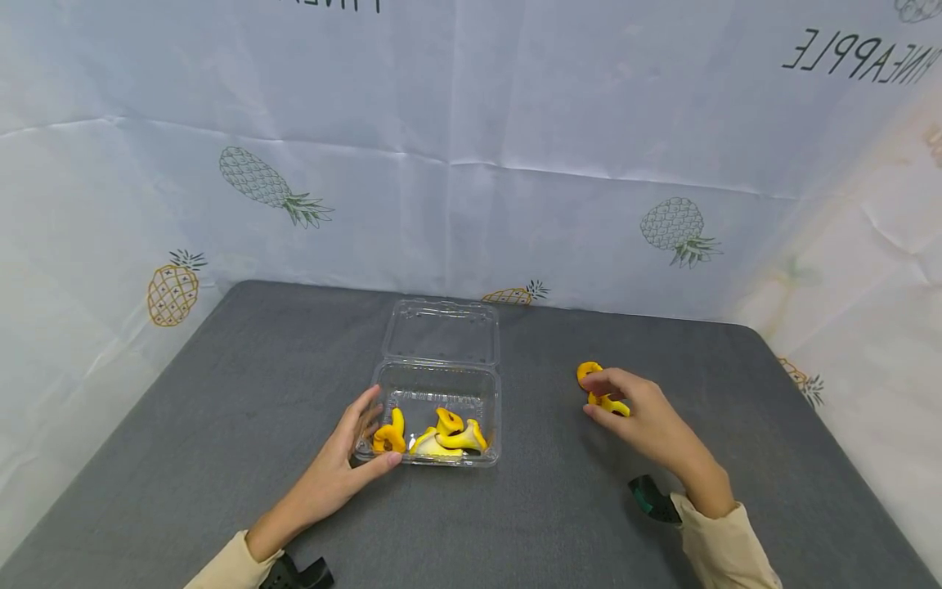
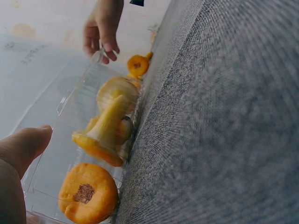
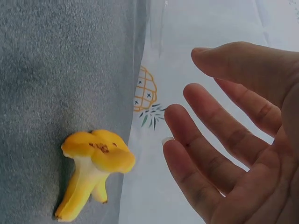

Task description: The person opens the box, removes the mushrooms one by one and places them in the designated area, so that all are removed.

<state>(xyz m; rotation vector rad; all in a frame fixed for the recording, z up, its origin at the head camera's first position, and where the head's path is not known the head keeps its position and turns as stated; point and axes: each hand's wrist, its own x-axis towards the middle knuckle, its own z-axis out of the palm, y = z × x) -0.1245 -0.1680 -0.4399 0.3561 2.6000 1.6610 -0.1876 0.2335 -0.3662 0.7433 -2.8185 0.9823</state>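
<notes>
— Mushrooms (image 1: 603, 391), where are they?
— At 3 o'clock of the box (image 1: 441, 384) on the worktop (image 1: 221, 425), just under your right hand (image 1: 640, 413), its grip spread, holding nothing.
— Left hand (image 1: 346, 466)?
— Grip spread, resting against the box's near-left corner; more mushrooms inside.

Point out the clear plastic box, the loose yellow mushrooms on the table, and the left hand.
clear plastic box (image 1: 439, 391): head view, bare base.
loose yellow mushrooms (image 3: 96, 156): right wrist view, cap.
left hand (image 1: 340, 466): head view, back of hand.
</notes>
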